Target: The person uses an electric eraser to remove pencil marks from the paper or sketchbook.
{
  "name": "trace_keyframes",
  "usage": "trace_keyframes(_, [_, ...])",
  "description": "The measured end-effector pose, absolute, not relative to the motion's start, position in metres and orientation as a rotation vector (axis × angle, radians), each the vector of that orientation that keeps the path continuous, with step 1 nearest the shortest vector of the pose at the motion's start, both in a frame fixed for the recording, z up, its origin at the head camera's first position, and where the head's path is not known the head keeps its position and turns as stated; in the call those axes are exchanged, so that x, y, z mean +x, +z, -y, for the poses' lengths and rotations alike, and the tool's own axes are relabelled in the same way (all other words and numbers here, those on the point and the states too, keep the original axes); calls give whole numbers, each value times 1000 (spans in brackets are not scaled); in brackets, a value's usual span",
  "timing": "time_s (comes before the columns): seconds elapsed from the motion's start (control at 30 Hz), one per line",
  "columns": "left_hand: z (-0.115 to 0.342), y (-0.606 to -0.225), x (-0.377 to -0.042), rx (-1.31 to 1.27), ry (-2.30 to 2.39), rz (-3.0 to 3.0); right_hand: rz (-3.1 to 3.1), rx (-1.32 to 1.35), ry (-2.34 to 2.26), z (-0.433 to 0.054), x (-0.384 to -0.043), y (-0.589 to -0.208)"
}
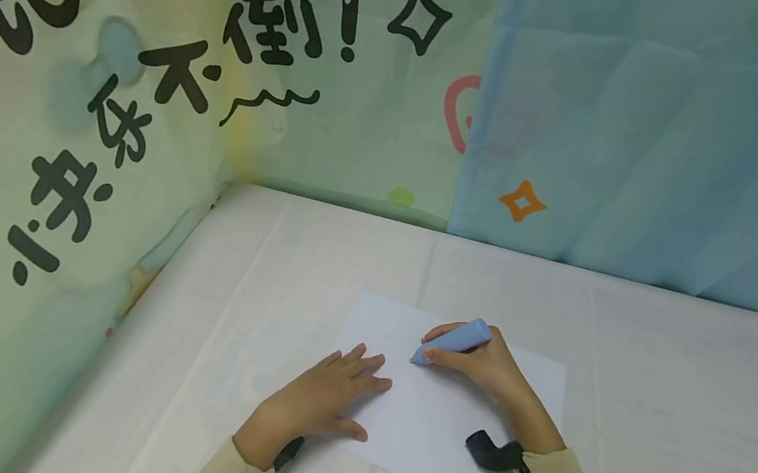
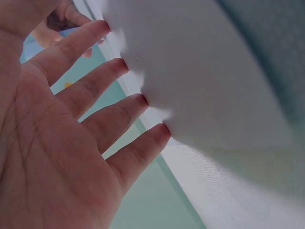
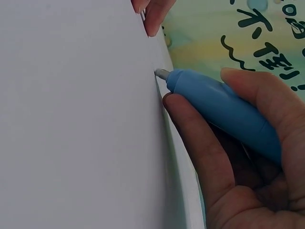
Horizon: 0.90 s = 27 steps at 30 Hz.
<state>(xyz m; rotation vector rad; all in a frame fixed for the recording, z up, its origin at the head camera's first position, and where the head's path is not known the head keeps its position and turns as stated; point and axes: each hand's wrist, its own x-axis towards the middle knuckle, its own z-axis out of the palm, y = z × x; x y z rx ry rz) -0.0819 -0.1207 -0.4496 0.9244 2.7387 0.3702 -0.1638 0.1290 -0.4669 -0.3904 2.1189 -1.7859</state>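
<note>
A sheet of white paper (image 1: 437, 424) lies at a slant on the white-covered table. My right hand (image 1: 489, 366) holds a fat light-blue correction pen (image 1: 455, 343) between thumb and fingers. In the right wrist view, the narrow metal tip of the correction pen (image 3: 224, 107) is right at the paper's surface. Spread out, my left hand (image 1: 324, 396) rests its fingertips on the left part of the paper; nothing is in its palm. In the left wrist view, the fingers (image 2: 138, 152) are apart and straight, touching the sheet (image 2: 190, 71), which carries tiny dark specks.
White cloth (image 1: 695, 428) covers the table around the paper. A green printed curtain (image 1: 333, 152) with black characters stands along the left and back, and a blue curtain (image 1: 668, 152) along the back right. A black strap piece (image 1: 493, 453) sticks out from the right wrist over the paper.
</note>
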Motion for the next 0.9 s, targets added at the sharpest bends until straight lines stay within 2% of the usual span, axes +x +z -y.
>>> trace_keyframes(0.9, [120,-450,-82,930,378,-2735,-2134,-361,-1816,-132,-164,-466])
